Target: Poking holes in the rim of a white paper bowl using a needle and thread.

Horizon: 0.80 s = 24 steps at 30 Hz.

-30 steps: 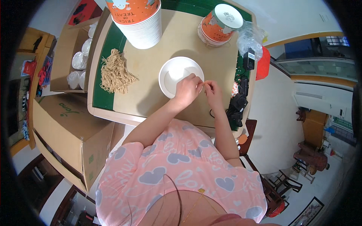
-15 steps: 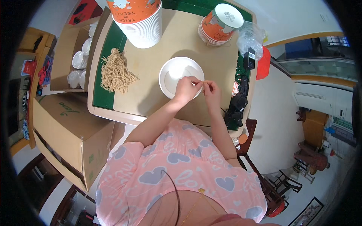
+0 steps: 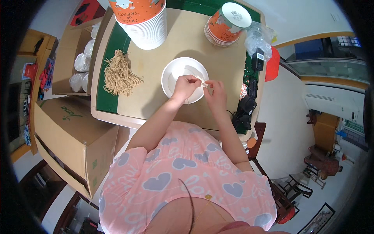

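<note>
Counts on and around the table

Two hands (image 3: 186, 86) (image 3: 215, 93), one white bowl (image 3: 184, 79), two cup stacks (image 3: 142, 19) (image 3: 226, 24), one fibre bundle (image 3: 119, 74) at upper left, two cardboard boxes (image 3: 72, 58) (image 3: 70, 136) at left.

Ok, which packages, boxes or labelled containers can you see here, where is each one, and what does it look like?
Tall stack of white paper cups, orange printed band, table's far edge.
Shorter stack of orange paper tubs, white lid, far right.
Large brown cardboard box, green marks, on the floor at left.
Open brown cardboard box of clear plastic lids, left of the table.
Clear plastic bag, right edge.
</note>
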Available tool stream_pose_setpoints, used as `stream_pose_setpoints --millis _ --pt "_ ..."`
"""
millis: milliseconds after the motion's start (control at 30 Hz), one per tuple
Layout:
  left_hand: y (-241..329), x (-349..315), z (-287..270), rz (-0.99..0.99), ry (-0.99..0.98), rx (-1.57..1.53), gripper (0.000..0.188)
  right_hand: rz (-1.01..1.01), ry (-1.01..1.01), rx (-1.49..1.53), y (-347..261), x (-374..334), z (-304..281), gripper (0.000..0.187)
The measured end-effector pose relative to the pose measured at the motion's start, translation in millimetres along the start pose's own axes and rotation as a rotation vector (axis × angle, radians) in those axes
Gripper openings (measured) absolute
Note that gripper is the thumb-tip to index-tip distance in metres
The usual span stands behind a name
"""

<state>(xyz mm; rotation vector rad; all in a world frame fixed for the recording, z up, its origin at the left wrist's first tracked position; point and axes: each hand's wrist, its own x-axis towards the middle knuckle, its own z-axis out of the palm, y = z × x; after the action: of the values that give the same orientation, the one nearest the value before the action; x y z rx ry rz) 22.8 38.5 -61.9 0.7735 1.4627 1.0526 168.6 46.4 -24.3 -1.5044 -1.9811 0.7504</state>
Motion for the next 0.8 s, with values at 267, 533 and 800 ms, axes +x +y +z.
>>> stream_pose_setpoints --millis 267,533,800 --pt "6.2 -2.6 -7.0 -0.025 -0.022 -0.012 0.015 -0.026 -0.057 -0.044 -5.1 4.7 2.9 0.02" --pt "11.6 -5.3 -6.8 -0.021 -0.072 -0.041 0.015 -0.006 -0.011 0.023 -6.8 6.4 2.4 0.008" --pt "1.3 -6.9 -1.9 0.091 -0.071 0.056 0.02 -0.026 -0.022 -0.007 -2.4 7.3 1.9 0.009"
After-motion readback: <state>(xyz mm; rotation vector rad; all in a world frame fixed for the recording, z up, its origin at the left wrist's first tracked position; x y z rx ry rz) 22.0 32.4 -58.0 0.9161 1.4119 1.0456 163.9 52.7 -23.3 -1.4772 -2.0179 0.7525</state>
